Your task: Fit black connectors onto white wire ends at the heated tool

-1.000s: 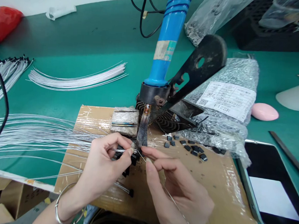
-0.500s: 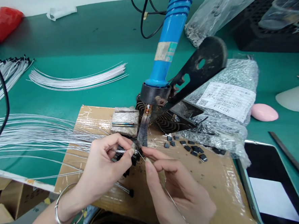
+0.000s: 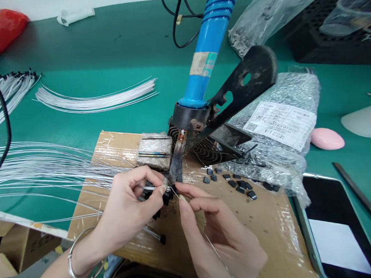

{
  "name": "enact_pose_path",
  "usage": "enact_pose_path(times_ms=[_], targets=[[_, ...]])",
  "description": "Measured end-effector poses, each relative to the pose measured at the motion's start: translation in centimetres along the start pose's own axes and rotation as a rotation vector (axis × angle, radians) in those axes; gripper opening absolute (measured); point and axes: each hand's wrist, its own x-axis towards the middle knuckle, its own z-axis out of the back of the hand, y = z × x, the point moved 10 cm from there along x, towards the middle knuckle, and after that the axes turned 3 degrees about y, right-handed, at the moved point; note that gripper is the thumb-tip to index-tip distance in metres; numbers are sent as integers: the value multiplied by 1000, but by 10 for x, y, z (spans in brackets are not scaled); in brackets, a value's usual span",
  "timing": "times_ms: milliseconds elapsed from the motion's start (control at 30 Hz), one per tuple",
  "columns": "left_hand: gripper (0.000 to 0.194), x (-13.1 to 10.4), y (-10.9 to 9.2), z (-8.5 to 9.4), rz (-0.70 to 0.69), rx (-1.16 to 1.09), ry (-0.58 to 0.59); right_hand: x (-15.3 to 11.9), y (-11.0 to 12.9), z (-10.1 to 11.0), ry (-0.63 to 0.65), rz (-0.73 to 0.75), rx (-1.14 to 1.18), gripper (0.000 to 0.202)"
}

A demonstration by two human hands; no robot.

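My left hand (image 3: pixel 134 207) pinches the end of a white wire between thumb and forefinger, just below the soldering iron's tip (image 3: pixel 175 165). Between thumb and fingers, my right hand (image 3: pixel 223 238) grips a thin solder wire (image 3: pixel 214 250), whose end reaches up to the same spot. The blue-handled soldering iron (image 3: pixel 205 60) points downward in a black metal stand (image 3: pixel 248 80). White wires (image 3: pixel 61 169) fan out leftward from under my left hand. Black connector ends (image 3: pixel 162 239) lie below the fingers; the exact joint at the tip is too small to make out.
Small black parts (image 3: pixel 241 185) are scattered on the brown cardboard (image 3: pixel 274 236). A cleaning sponge (image 3: pixel 155 147) sits beside the iron. At right lie a phone (image 3: pixel 338 215), a bubble-wrap package (image 3: pixel 281 115) and a pink egg-shaped object (image 3: pixel 328 139). Another wire bundle (image 3: pixel 96 100) lies behind.
The soldering iron and its stand have shifted very slightly left in view. Both hands keep nearly the same position and hold.
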Motion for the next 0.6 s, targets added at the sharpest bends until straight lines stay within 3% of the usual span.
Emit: enact_pose_path(times_ms=[600], targets=[[11,1,4,0,5,15,3,-2,-5,-2,12,-36,43,19]])
